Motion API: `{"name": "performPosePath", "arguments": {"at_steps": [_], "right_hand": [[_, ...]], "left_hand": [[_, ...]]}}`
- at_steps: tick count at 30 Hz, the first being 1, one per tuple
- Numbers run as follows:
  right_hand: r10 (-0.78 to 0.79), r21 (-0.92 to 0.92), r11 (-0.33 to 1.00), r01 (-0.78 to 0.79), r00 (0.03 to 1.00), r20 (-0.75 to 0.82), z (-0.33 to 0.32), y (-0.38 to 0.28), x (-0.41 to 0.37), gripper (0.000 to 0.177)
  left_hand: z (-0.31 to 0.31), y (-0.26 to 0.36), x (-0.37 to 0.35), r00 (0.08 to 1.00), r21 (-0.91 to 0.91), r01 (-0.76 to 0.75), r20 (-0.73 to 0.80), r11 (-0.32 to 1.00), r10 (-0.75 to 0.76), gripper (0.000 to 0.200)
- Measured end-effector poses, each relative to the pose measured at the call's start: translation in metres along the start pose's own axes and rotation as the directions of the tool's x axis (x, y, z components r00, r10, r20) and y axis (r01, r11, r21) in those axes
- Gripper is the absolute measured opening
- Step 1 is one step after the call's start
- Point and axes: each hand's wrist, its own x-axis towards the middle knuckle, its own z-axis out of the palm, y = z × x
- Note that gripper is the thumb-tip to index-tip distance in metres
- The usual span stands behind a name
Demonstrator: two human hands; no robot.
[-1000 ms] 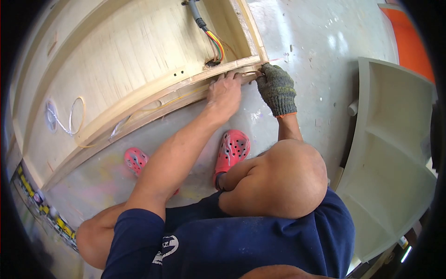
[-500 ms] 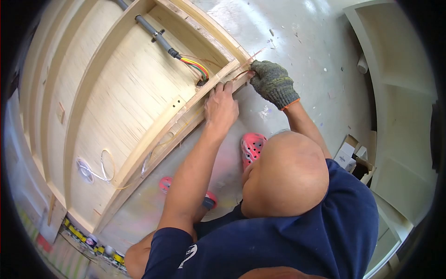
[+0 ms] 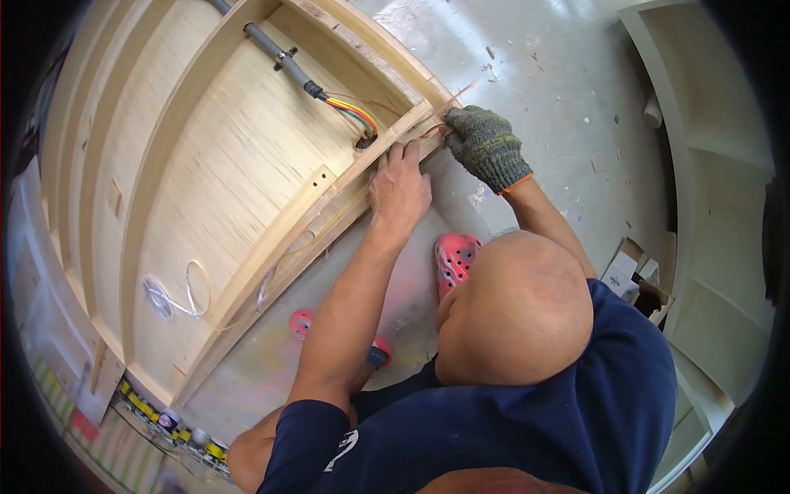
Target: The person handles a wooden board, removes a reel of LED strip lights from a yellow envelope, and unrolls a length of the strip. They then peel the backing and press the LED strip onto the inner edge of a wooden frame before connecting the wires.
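My bare left hand point(image 3: 399, 185) rests at the edge of a curved wooden frame point(image 3: 284, 235), fingers bent over its rail. Whatever its fingertips grip is hidden. To its right, my right hand point(image 3: 487, 150), in a dark grey knit glove, is closed at the corner of the frame. A thin copper-brown wire point(image 3: 434, 128) runs from its fingertips back along the wood. Inside the frame, a grey conduit point(image 3: 284, 62) ends in a bundle of red, yellow and green wires point(image 3: 362, 115) that enters a hole near my left hand.
A pale wire point(image 3: 196, 288) loops out by a round white spot in the panel. My bent knee point(image 3: 514, 309) and pink clogs point(image 3: 457, 259) are close below my hands. Scraps dot the grey floor point(image 3: 568, 107). An open cardboard box point(image 3: 638, 284) and a pale shelf unit point(image 3: 724, 181) stand right.
The whole view has shifted slightly, so the scene sits a little further right and down. Both hands keep almost the same place and hold on the frame.
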Motion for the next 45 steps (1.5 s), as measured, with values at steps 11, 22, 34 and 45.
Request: {"name": "performPosePath", "arguments": {"at_steps": [11,22,34,45], "right_hand": [[0.007,-0.013,1.000,-0.006,1.000,0.014,0.000,-0.004,0.002,0.018],[0.047,0.008,0.999,-0.047,0.999,0.016,-0.002,-0.005,0.003,0.018],[-0.010,0.407,0.913,0.006,1.000,0.008,0.003,0.010,-0.001,0.030],[-0.122,0.149,0.983,0.110,0.990,0.073,-0.021,0.013,-0.002,0.033]], "left_hand": [[0.001,-0.002,-0.001,1.000,-0.004,-0.023,-0.020,1.000,0.023,0.054],[0.001,-0.004,-0.002,1.000,-0.043,-0.025,-0.013,0.999,0.024,0.057],[0.001,-0.002,-0.002,0.998,-0.043,-0.026,-0.057,0.999,0.024,0.059],[0.002,-0.003,-0.002,0.999,-0.032,-0.016,-0.038,0.999,0.015,0.056]]}}
